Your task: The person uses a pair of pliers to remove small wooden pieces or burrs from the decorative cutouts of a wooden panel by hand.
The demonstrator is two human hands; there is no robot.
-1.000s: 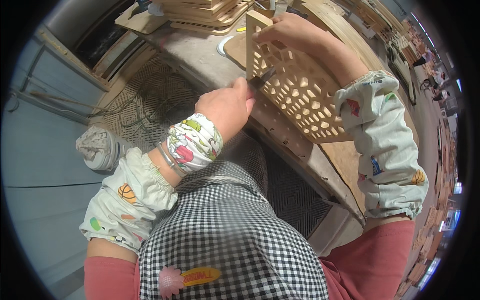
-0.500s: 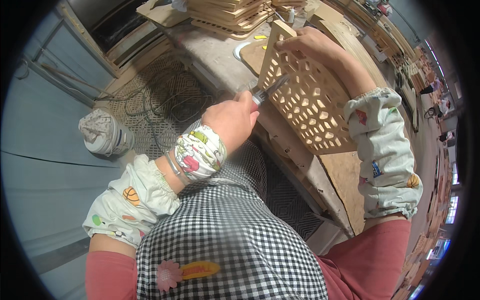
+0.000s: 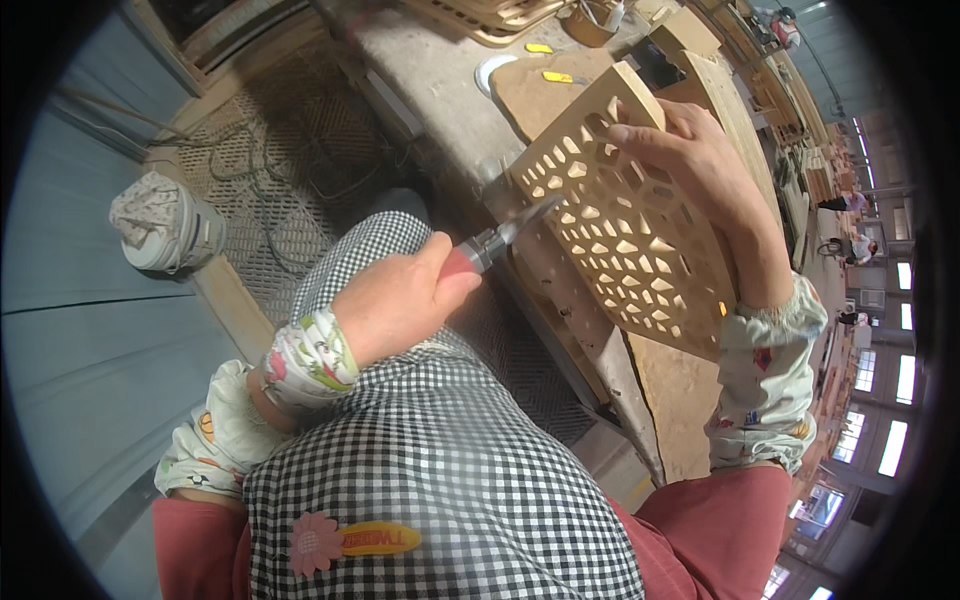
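My left hand point(image 3: 395, 305) is wrapped round the red handle of a slim tool point(image 3: 492, 245) with a grey collar and a narrow, pointed metal tip. The tip is close to the left part of a wooden panel point(image 3: 632, 222) pierced with many irregular holes; whether it touches cannot be told. Gripping the panel's upper right edge is my right hand point(image 3: 700, 155), thumb on the near face and fingers behind. The panel stands tilted over the bench edge, its holed face turned toward me.
A dusty workbench point(image 3: 415, 65) bears a brown board point(image 3: 525, 100), small yellow objects point(image 3: 562, 77) and stacked holed panels point(image 3: 490, 22). To the left, a white bucket point(image 3: 190, 235) with a cloth stands by a grated floor mat point(image 3: 235, 165) crossed by hoses. Distant people are at right.
My left hand and the tool have drawn down and left, away from my body's midline. The panel has turned more face-on, and my right hand has shifted along its edge. My view has moved too.
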